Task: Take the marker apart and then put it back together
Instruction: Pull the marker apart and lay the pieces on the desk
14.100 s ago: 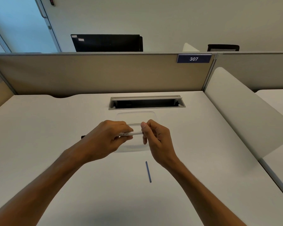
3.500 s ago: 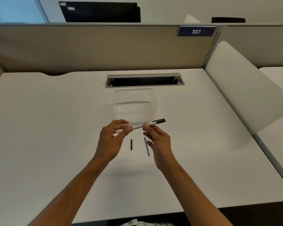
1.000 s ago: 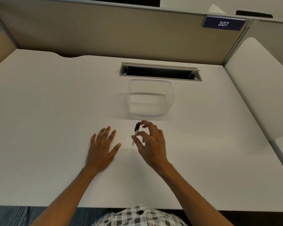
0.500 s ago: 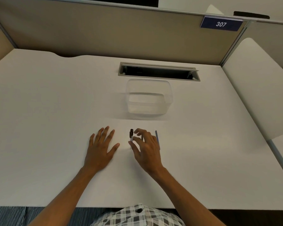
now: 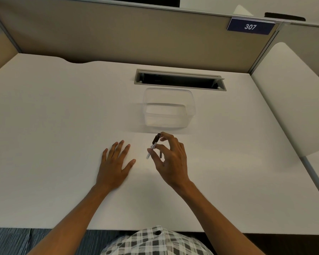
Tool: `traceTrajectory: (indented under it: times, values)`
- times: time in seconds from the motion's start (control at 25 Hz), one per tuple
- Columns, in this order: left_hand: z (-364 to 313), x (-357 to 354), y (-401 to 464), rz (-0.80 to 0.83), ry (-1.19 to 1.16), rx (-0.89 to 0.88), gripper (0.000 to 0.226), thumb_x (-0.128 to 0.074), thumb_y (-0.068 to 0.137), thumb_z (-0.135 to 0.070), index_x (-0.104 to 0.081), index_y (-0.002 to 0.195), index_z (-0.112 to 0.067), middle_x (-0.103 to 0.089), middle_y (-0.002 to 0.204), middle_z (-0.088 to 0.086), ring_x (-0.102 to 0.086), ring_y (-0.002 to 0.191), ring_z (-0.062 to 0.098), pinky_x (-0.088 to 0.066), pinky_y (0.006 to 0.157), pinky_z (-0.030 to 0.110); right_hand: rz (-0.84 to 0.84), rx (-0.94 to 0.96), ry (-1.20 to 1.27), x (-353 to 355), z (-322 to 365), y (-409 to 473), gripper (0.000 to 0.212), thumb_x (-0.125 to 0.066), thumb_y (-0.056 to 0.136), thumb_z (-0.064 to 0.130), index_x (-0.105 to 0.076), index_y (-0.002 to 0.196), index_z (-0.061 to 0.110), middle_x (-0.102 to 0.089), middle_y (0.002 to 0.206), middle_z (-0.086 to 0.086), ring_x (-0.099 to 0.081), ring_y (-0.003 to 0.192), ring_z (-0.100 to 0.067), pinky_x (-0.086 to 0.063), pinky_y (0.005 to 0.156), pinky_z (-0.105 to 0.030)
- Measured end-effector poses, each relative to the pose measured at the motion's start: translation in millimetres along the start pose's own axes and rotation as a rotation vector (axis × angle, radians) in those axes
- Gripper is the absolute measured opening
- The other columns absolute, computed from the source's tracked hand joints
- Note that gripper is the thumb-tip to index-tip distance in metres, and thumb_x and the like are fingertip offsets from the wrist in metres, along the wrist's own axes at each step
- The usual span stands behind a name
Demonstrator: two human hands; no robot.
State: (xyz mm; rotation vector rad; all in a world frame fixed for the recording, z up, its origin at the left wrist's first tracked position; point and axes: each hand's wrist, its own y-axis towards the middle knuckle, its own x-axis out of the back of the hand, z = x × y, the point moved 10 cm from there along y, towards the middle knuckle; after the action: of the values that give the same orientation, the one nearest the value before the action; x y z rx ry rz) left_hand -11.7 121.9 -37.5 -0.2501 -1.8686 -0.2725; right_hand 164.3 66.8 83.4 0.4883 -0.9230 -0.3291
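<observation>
My right hand [image 5: 170, 159] pinches the marker [image 5: 153, 144] upright between thumb and fingertips, apparently to reach its parts, while my left hand [image 5: 114, 162] lies flat, fingers spread.

Desk [image 5: 44, 126]: smooth matt white laminate. Tub [image 5: 168, 109]: clear glossy plastic. Marker [image 5: 153, 144]: white plastic barrel w/ dark glossy end. Partition [image 5: 118, 34]: matt woven-looking cloth, metal-look trim. Cable slot [image 5: 180, 80]: grey metal-look frame. Shirt [image 5: 155, 242]: checked cloth.
</observation>
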Motion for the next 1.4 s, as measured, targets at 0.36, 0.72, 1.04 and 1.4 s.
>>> traceTrajectory:
  times: [0.36,0.72,1.04,1.4]
  values:
    - [-2,2,-1,-0.003,-0.005,-0.005,0.081,-0.004,0.084,-0.069,-0.028,0.145,-0.022,-0.023,0.156,0.005,-0.017,0.144,0.023,-0.011,0.116,0.048,0.116,-0.021,-0.009,-31,-11,-26,0.013,-0.073,0.086,0.024,-0.075,0.092,0.012,-0.064,0.121,-0.007,-0.064,0.103,-0.02,-0.05,0.085,-0.03]
    - [-1,1,-1,-0.002,0.003,-0.001,0.08,-0.004,0.085,-0.069,-0.028,0.145,-0.023,-0.023,0.156,0.005,-0.017,0.143,0.023,-0.01,0.116,0.047,0.028,-0.051,0.016,-11,-14,-8,0.015,-0.075,0.083,0.029,-0.074,0.084,0.015,-0.062,0.12,-0.004,-0.057,0.103,-0.016,-0.039,0.078,-0.027]
    - [2,-2,-1,0.001,0.002,0.007,0.078,-0.005,0.085,-0.069,-0.025,0.146,-0.025,-0.021,0.156,0.003,-0.015,0.144,0.021,-0.009,0.116,0.046,-0.048,-0.078,0.046,18,-10,14,0.015,-0.075,0.081,0.028,-0.072,0.078,0.014,-0.063,0.121,-0.005,-0.061,0.103,-0.017,-0.038,0.077,-0.026]
    - [3,-3,-1,0.004,-0.01,-0.002,0.075,-0.008,0.087,-0.068,-0.026,0.146,-0.025,-0.023,0.156,0.003,-0.016,0.144,0.02,-0.011,0.116,0.047,-0.088,-0.135,0.087,41,-37,5,0.015,-0.075,0.081,0.031,-0.071,0.079,0.017,-0.06,0.123,-0.003,-0.06,0.104,-0.013,-0.043,0.078,-0.03]
